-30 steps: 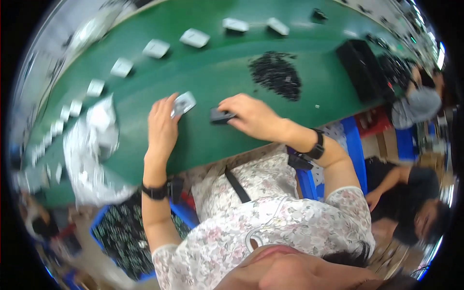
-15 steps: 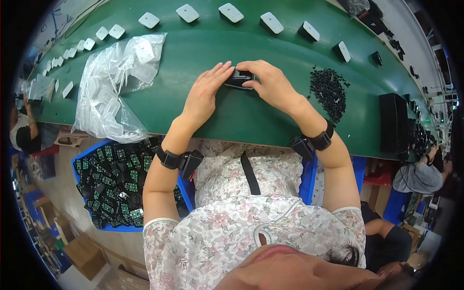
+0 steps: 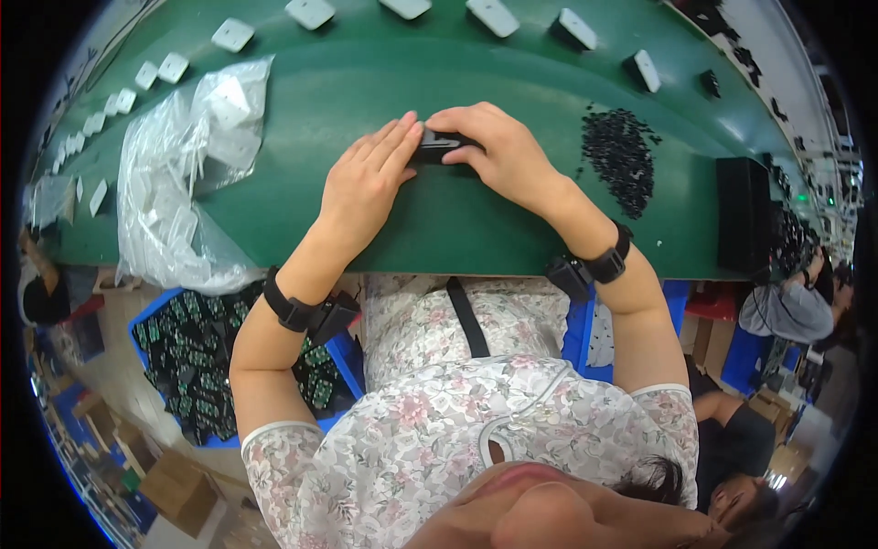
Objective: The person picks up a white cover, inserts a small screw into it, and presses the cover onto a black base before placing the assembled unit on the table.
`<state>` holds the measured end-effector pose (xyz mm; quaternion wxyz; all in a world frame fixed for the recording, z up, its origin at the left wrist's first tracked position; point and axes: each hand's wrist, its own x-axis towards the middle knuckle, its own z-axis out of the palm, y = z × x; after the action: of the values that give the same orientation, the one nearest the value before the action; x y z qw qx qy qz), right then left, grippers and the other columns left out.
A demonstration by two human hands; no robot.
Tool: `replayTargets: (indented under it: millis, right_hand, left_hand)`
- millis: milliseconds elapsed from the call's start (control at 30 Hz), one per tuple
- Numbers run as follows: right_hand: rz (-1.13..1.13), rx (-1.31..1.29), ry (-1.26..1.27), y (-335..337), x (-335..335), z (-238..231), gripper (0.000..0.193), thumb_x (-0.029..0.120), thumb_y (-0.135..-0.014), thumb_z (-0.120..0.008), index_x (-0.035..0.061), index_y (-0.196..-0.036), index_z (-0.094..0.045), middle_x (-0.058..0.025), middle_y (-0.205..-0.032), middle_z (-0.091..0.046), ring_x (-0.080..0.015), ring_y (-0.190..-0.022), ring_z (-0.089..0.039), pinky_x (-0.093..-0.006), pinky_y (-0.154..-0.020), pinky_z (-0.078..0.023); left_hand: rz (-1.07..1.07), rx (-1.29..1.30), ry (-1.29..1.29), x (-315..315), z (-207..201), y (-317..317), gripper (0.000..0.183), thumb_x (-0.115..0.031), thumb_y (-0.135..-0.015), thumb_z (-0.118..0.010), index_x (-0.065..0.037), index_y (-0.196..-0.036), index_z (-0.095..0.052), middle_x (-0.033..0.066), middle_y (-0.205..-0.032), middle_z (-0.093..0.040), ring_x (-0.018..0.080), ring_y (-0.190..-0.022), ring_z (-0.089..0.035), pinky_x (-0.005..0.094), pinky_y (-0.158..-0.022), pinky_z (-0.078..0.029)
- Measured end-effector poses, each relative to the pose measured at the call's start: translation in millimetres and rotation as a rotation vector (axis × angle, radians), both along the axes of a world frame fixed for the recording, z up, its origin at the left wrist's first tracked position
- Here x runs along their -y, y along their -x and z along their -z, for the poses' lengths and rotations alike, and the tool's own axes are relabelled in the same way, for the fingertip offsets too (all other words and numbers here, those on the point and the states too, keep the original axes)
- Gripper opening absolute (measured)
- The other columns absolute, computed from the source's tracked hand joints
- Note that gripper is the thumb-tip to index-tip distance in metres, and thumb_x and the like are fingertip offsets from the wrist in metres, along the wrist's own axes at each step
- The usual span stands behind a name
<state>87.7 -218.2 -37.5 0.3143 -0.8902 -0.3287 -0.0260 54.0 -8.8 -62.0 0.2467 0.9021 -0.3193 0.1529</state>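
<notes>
A small black plastic case (image 3: 441,144) with a glossy top strip is held just above or on the green table (image 3: 476,224); which one I cannot tell. My left hand (image 3: 368,174) covers its left end, with straight fingers along the far side and the thumb on the near side. From the right, my right hand (image 3: 498,146) grips the case between bent fingers and thumb. Both hands hide the ends of the case. A heap of small black parts (image 3: 620,165) lies to the right of my right hand.
A clear plastic bag (image 3: 169,197) of white covers lies at left. White-topped black blocks (image 3: 494,16) line the far side. A black box (image 3: 743,215) stands at right. Below the table edge is a blue bin (image 3: 346,361) of circuit boards (image 3: 197,366). Other people sit left and right.
My hands and the case have shifted slightly left, and the case looks tipped more on its side. My left thumb now shows. The whole view has shifted a little.
</notes>
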Motion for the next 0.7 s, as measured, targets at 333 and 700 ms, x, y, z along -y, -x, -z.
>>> replayTargets:
  millis: [333, 700]
  right_hand:
    - [0.078, -0.513, -0.792, -7.1, 19.4, -12.9, 0.05, 0.008, -0.08, -0.07, 0.0025, -0.124, -0.047, -0.0073, -0.107, -0.061, -0.0143, -0.1, -0.058, -0.0295, -0.091, -0.046]
    - [0.44, -0.099, -0.376, -138.5, 178.7, -43.3, 0.03, 0.011, -0.082, -0.067, -0.0003, -0.109, -0.059, -0.0072, -0.097, -0.064, -0.0136, -0.087, -0.059, -0.0266, -0.079, -0.048]
  left_hand:
    - [-0.102, -0.771, 0.952, 47.8, -8.1, -22.6, 0.031, -0.01, -0.089, -0.06, 0.006, -0.115, -0.056, 0.0084, -0.094, -0.067, 0.0117, -0.082, -0.063, 0.0245, -0.069, -0.048]
    - [-0.169, -0.422, 0.603, 3.3, -29.9, 13.5, 0.035, -0.002, -0.086, -0.058, -0.001, -0.12, -0.055, 0.0124, -0.113, -0.061, 0.0192, -0.093, -0.062, 0.0291, -0.078, -0.049]
